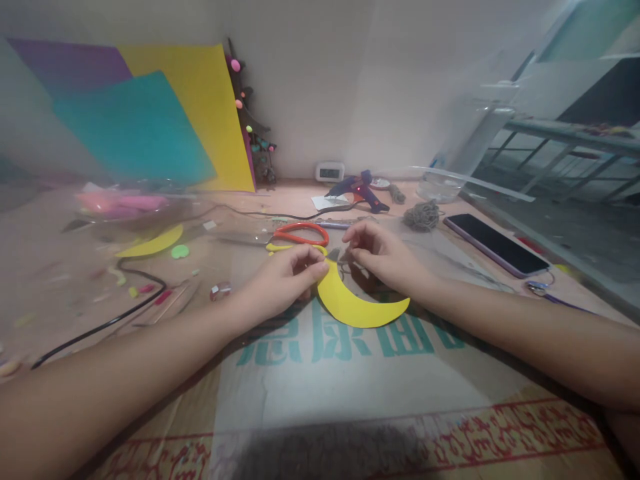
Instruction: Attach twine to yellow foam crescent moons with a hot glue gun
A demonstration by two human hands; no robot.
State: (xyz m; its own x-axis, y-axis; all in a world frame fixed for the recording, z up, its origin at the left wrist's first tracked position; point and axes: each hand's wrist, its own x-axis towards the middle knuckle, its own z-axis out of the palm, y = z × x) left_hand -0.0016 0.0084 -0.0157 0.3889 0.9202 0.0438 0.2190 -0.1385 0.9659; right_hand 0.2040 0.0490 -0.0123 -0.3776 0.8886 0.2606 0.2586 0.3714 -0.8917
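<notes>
A yellow paper crescent [357, 308] is pinched near its upper tip between the thumb and fingers of my left hand [300, 267]. The crescent's other tip points right, below my right wrist. My right hand [383, 257] is just right of the held tip, fingers loosely bent, with a gap between thumb and forefinger. Thin grey string shows in small loops between the hands, partly hidden; whether it is fixed to the crescent I cannot tell. Right behind my left hand lie scissors with orange-red and yellow handles [303, 233].
Behind lie a glue gun [363, 190] with a lit red light, a small digital clock [330, 172] and a ball of grey string [421, 215]. A phone [495, 243] lies right. Another yellow crescent [153, 243] and scraps lie left, near a black cable [125, 317]. Coloured sheets [200, 113] lean against the wall.
</notes>
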